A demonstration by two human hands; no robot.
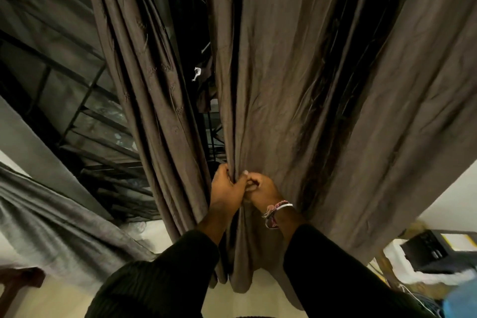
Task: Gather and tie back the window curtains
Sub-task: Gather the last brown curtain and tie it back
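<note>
Behind, window bars; I see left hand (227, 190) and right hand (260, 188) clenching curtain (284, 85), loose folds toward 2 o'clock.

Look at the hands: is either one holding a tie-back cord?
No: the left hand and right hand grip only bunched folds of the brown curtain.

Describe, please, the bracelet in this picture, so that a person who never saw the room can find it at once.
Start at the wide brown curtain that fills the middle and right of the view. Low on it, two hands grip a bunch of its folds; follow the right hand down to its wrist. There sits the bracelet, red and white threads with a loose fringe, the only bright thing between the hand and the black sleeve.
</note>
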